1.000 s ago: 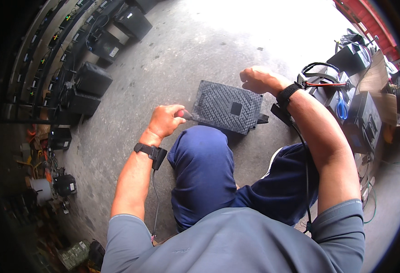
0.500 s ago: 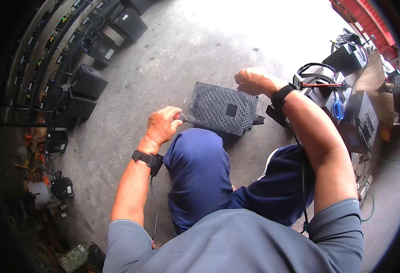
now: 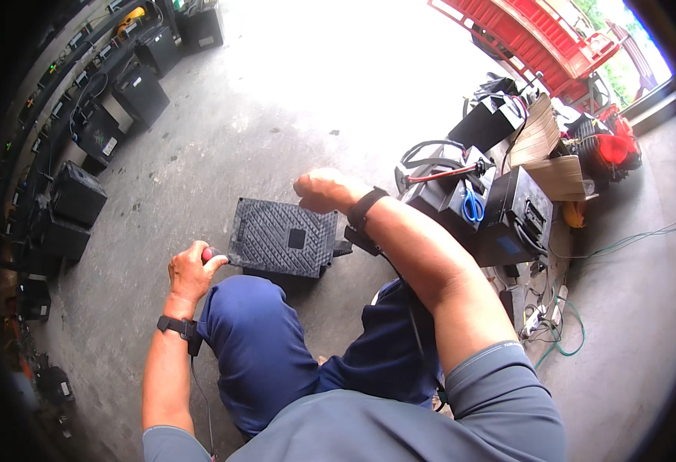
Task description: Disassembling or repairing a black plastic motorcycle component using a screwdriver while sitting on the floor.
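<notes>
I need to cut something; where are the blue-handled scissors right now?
The blue-handled scissors are right of centre in the head view, to the right of the right hand, beside a black box.

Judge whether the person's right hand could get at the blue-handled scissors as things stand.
Probably yes: the right hand would need to swing rightward past the cable bundle, but nothing visible covers the handles of the blue-handled scissors. Whether that hand holds something is unclear.
</notes>
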The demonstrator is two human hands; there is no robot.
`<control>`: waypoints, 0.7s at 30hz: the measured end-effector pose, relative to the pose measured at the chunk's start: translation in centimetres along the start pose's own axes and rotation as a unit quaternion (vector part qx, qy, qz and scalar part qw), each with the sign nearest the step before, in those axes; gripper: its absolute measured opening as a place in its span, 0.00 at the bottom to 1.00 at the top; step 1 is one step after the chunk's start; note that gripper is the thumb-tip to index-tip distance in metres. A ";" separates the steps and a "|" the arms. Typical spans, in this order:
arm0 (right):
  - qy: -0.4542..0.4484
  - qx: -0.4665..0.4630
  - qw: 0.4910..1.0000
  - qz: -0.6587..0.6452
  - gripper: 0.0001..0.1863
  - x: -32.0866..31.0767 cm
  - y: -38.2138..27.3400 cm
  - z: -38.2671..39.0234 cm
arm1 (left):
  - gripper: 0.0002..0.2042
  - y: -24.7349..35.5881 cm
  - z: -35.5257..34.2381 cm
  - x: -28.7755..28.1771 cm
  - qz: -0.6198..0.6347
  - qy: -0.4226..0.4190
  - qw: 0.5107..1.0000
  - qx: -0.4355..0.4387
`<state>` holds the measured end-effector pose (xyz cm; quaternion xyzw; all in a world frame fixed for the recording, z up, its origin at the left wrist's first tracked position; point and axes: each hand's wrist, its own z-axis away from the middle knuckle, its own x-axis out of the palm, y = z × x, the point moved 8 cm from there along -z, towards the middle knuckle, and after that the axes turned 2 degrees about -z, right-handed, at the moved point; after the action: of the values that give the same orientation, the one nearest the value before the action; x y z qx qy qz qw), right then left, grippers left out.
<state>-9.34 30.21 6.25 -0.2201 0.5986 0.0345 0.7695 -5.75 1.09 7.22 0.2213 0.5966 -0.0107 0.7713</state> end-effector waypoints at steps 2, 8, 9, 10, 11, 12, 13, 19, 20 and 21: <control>-0.034 -0.008 0.999 0.027 0.08 0.2 0.2 0.0 | 0.22 2.1 0.4 -1.0 0.056 0.059 0.994 0.073; -0.004 -0.025 0.999 0.041 0.11 0.2 -0.3 -0.6 | 0.18 0.5 0.8 -1.1 0.023 0.070 0.995 0.068; -0.005 -0.020 0.999 0.049 0.12 0.6 0.4 -0.5 | 0.18 0.5 0.3 -0.4 0.008 0.045 0.999 0.012; -0.009 -0.020 0.999 0.048 0.13 0.7 0.6 -0.5 | 0.17 0.7 0.3 -0.4 0.029 0.064 0.997 0.017; -0.011 -0.018 0.998 0.051 0.13 0.6 0.4 -0.4 | 0.16 0.6 0.4 -0.5 0.049 0.083 0.995 0.022; -0.008 -0.028 0.999 0.033 0.12 0.5 0.9 -0.1 | 0.15 2.0 0.5 -1.2 0.079 0.123 0.986 0.080; 0.009 -0.026 0.999 0.030 0.11 0.2 0.8 0.2 | 0.14 2.8 1.0 -1.9 0.106 0.160 0.972 0.137; -0.024 -0.019 0.999 0.009 0.09 -0.3 0.1 0.5 | 0.18 1.1 0.7 -1.1 0.043 0.093 0.994 0.043; -0.019 -0.022 1.000 0.009 0.09 -0.2 0.1 0.5 | 0.16 1.4 1.0 -1.4 0.044 0.128 0.989 0.064; -0.015 -0.023 1.000 0.010 0.09 -0.3 0.1 0.4 | 0.16 1.2 1.0 -1.4 0.041 0.131 0.988 0.065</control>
<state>-9.06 30.51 6.55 -0.2309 0.5882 0.0590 0.7728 -4.89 1.50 9.10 0.2952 0.6812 0.0115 0.6699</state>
